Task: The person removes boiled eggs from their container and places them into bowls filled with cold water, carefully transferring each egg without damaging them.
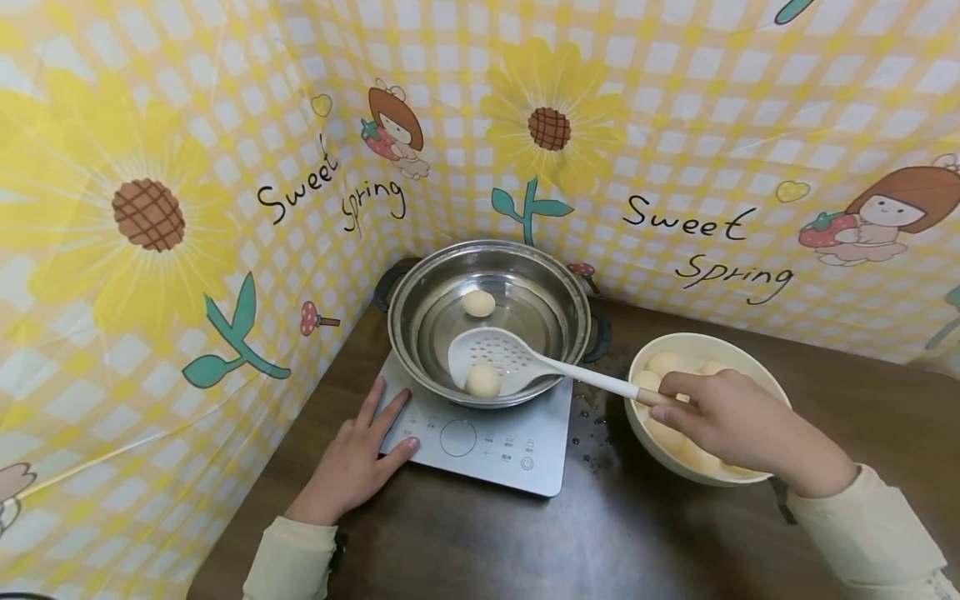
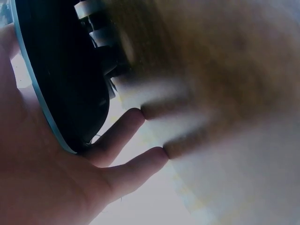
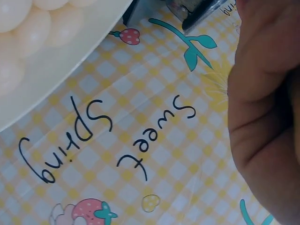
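Note:
My right hand (image 1: pixel 731 417) grips the wooden handle of a white slotted spoon (image 1: pixel 592 379) above a cream bowl (image 1: pixel 761 367) of pale, round eggs (image 1: pixel 667 364). The spoon's perforated head lies inside a steel pot (image 1: pixel 405 333), with one egg (image 1: pixel 483 381) on it. Another egg (image 1: pixel 478 303) sits on the pot's far side. Fingers spread, my left hand (image 1: pixel 352 462) rests at the left edge of the white induction cooker (image 1: pixel 487 467) under the pot. In the right wrist view, the curled right hand (image 3: pixel 265 108) shows at the right edge; the spoon is hidden there.
Dark side handles (image 1: pixel 600 336) stick out from the pot. Water drops (image 1: pixel 588 437) dot the brown table (image 1: pixel 600 533) between cooker and bowl. A yellow checked cloth (image 1: pixel 450 100) with sunflowers hangs behind and at the left.

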Available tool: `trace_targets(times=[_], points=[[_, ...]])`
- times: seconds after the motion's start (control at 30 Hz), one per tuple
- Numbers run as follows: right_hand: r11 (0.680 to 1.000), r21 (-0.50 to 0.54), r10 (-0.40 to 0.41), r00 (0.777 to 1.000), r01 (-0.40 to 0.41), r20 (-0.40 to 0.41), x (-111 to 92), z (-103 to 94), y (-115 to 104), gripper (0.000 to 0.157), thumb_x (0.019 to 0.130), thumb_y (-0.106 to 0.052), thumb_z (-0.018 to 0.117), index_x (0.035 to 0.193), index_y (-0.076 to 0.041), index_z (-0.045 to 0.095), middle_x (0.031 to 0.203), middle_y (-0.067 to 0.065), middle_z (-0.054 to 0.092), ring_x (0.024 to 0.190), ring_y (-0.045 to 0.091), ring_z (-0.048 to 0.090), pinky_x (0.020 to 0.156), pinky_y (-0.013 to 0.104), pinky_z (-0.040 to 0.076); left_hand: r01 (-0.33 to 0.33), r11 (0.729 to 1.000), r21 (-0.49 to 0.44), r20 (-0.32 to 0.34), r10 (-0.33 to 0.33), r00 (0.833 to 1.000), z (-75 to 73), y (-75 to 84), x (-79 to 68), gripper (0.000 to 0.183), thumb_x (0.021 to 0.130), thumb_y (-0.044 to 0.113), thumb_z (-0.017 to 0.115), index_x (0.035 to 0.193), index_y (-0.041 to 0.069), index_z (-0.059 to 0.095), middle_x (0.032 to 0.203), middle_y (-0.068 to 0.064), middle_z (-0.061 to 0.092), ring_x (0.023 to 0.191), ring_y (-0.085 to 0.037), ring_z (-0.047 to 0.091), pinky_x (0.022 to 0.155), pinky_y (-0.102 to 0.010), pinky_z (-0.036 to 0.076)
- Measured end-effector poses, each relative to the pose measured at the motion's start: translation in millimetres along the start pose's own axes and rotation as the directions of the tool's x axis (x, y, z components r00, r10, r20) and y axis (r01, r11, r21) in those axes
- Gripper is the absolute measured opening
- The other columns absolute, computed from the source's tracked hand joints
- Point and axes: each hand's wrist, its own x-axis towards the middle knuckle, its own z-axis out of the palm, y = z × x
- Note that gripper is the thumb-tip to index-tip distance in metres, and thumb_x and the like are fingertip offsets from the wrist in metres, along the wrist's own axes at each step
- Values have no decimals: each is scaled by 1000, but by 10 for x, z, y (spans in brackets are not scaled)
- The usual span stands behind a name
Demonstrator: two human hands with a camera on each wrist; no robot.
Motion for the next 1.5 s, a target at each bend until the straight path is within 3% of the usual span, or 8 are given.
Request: trace_targets(times=[0.13, 0.3, 0.53, 0.67, 0.8, 1.33, 1.4, 1.5], points=[[996, 56, 67, 991, -74, 118, 41, -98, -24, 13, 101, -30, 65, 89, -25, 64, 56, -16, 36, 43, 0, 32, 46, 25, 32, -7, 1000, 1, 0, 7, 1000, 2, 30, 27, 71, 102, 52, 55, 161, 20, 32, 169, -13, 5, 122, -58, 46, 90, -69, 41], [964, 155, 166, 944, -216, 284, 121, -220, -39, 28, 105, -41, 55, 83, -24, 59, 55, -9, 39, 37, 6, 36, 39, 28, 35, -10, 1000, 7, 4, 10, 1000, 11, 55, 42, 71, 102, 51, 56, 161, 19, 33, 169, -14, 6, 121, -57, 46, 89, -68, 41], [819, 338, 268, 831, -463, 487, 152, -345, 18, 28, 106, -38, 54, 90, -15, 61, 52, -3, 32, 41, 10, 24, 37, 25, 23, -15, 1000, 3, 14, 15, 1000, 18, 89, 63, 71, 102, 52, 55, 161, 19, 32, 169, -13, 5, 122, -57, 46, 90, -69, 41], [775, 383, 264, 809, -502, 525, 101, -404, 78, 29, 106, -36, 53, 94, -11, 62, 51, -4, 31, 39, 10, 21, 36, 25, 21, -17, 1000, 5, 20, 16, 1000, 22, 98, 74, 72, 102, 52, 55, 161, 19, 31, 169, -13, 4, 123, -58, 45, 90, -69, 41], [758, 415, 244, 808, -504, 536, 2, -462, 155, 27, 107, -32, 52, 97, -10, 63, 51, -4, 32, 37, 10, 23, 34, 25, 22, -12, 1000, 1, 27, 12, 1000, 21, 101, 76, 72, 102, 53, 55, 161, 20, 30, 169, -13, 3, 124, -59, 44, 92, -70, 39], [788, 395, 262, 838, -472, 479, -788, -683, 793, 31, 112, -26, 40, 106, -3, 60, 49, -9, 36, 34, 1, 31, 28, 25, 32, 17, 1000, -9, 44, -17, 999, -14, 69, 29, 72, 103, 53, 53, 161, 17, 30, 169, -14, 2, 124, -61, 42, 90, -72, 38], [784, 426, 246, 857, -451, 453, -946, -648, 913, 28, 112, -20, 38, 109, -6, 62, 47, -8, 33, 32, 3, 29, 27, 25, 33, 17, 1000, -11, 42, -16, 999, -13, 64, 27, 72, 103, 52, 53, 161, 17, 30, 169, -14, 2, 124, -61, 41, 90, -72, 38], [778, 514, 183, 913, -361, 365, -1207, -552, 1112, 34, 110, -5, 37, 112, -20, 67, 44, 3, 30, 28, 16, 24, 27, 25, 33, 15, 1000, -9, 39, -14, 999, -14, 55, 26, 72, 103, 52, 53, 161, 16, 30, 169, -14, 2, 124, -62, 41, 91, -72, 38]])
